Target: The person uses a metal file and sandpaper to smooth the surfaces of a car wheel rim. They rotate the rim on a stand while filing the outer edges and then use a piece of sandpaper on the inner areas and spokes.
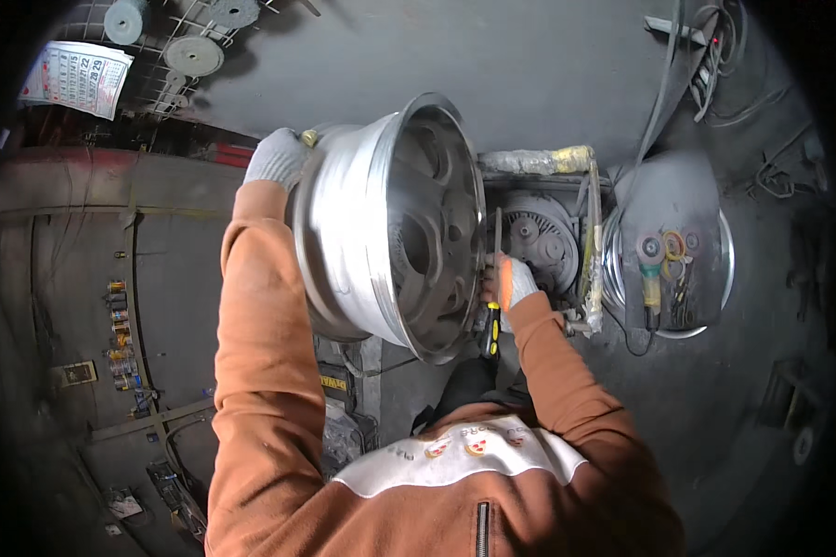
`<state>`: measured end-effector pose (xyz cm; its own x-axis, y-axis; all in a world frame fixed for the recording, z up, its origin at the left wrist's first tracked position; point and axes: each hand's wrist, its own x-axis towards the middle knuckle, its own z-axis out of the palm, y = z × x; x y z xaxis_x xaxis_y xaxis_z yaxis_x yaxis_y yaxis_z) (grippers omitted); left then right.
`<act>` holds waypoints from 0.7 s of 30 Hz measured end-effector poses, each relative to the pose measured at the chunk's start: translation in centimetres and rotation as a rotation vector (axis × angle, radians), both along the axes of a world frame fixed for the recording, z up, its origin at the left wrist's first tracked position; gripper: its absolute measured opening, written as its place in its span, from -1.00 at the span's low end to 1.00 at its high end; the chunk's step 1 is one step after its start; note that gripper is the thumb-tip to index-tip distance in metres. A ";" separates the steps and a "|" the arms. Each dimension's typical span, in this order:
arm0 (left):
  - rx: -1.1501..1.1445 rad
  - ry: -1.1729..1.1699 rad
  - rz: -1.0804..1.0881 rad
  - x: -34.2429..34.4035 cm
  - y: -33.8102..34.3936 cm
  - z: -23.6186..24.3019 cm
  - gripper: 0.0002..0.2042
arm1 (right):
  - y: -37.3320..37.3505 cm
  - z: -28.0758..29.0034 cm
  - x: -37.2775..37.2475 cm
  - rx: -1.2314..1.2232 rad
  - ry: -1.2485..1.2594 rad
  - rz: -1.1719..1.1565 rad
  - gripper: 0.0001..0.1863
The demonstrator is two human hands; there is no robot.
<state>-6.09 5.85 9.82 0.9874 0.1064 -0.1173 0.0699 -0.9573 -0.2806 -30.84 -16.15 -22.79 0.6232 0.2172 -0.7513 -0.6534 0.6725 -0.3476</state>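
Observation:
A bare metal wheel rim (358, 223) stands on its edge in front of me, its spoked face turned to the right. My left hand (280, 160), in a whitish glove, grips the rim's far left edge; some of its fingers are hidden. At the right lip of the rim is my right hand (513, 280), in a white and orange glove. It is closed around a slim hand tool with a yellow and black handle (492, 327) pointing down toward me. A narrow flat blade stands up beyond the fingers; its exact kind is unclear.
Beside the rim sits a dusty motor-like unit with a round slotted disc (534, 241) and a wrapped frame bar (539, 161). Farther right, a grey board carrying power tools (661, 278) lies over another rim (728, 269). Abrasive wheels (193, 56) hang on a rack, upper left.

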 end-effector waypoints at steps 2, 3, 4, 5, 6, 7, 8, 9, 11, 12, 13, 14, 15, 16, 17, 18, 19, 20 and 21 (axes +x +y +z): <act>0.038 0.010 0.031 0.1 0.4 -0.5 -0.43 | -0.2 1.4 0.1 0.084 0.119 -0.037 -0.40; 0.027 0.007 0.035 -0.2 1.0 -0.3 -0.43 | 0.3 -0.3 0.4 0.073 0.116 -0.033 -0.40; -0.022 -0.033 0.020 -0.6 -0.7 -0.2 -0.43 | -0.1 -4.3 0.2 0.127 0.014 0.038 -0.42; -0.071 -0.077 0.005 -0.9 -2.5 0.0 -0.43 | 0.2 -9.4 -0.1 -0.100 -0.228 0.187 -0.44; -0.079 -0.071 0.014 -0.7 -3.0 0.2 -0.44 | 0.9 -13.9 -0.1 -0.364 -0.452 0.306 -0.46; -0.089 -0.087 0.033 -1.4 -1.8 0.2 -0.44 | 2.3 -14.9 0.4 -0.619 -0.661 0.435 -0.47; -0.110 -0.144 0.043 -1.9 -0.2 0.4 -0.46 | 3.8 -13.5 1.0 -0.909 -0.847 0.528 -0.48; -0.131 -0.200 0.053 -2.6 1.6 0.6 -0.48 | 5.0 -12.1 1.4 -0.635 -0.515 0.317 -0.53; -0.235 -0.257 -0.019 -5.3 3.3 -0.1 -0.67 | 3.3 -6.7 1.0 -0.223 0.029 0.004 -0.60; -0.425 -0.308 -0.006 -7.6 3.8 0.6 -0.68 | 1.3 -3.6 0.9 -0.100 0.206 -0.127 -0.62; -0.635 -0.346 0.030 -9.6 6.7 1.2 -0.71 | -1.5 -1.1 0.6 -0.206 0.053 -0.118 -0.68; -0.935 -0.266 0.137 -11.1 9.9 0.7 -0.74 | -4.8 1.8 1.9 -0.313 -0.112 -0.114 -0.71; -1.119 -0.229 0.287 -13.4 11.7 -0.2 -0.72 | -7.1 5.5 3.0 -0.416 -0.268 -0.107 -0.71; -1.262 -0.184 0.400 -15.8 13.0 -1.9 -0.72 | -7.0 11.8 4.3 -0.558 -0.290 -0.204 -0.66; -1.376 -0.147 0.440 -17.3 13.1 -4.1 -0.72 | -9.0 14.3 6.6 -0.548 -0.288 -0.200 -0.70; -1.484 -0.093 0.477 -18.4 12.5 -6.7 -0.72 | -11.8 15.4 8.7 -0.642 -0.420 -0.063 -0.71; -1.568 -0.053 0.498 -19.4 11.4 -9.6 -0.72 | -14.3 16.3 10.9 -0.734 -0.562 0.058 -0.71; -1.631 -0.036 0.513 -20.2 10.3 -12.3 -0.72 | -14.9 18.0 12.5 -0.826 -0.625 0.088 -0.71; -1.686 -0.027 0.528 -20.9 9.2 -14.9 -0.71 | -15.2 20.0 14.2 -0.923 -0.692 0.116 -0.72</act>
<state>-26.98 15.05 -5.04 0.8944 0.1766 -0.4110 0.4256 -0.0528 0.9034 -16.69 -31.36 -2.79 0.9751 -0.1533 -0.1604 -0.1733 -0.0742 -0.9821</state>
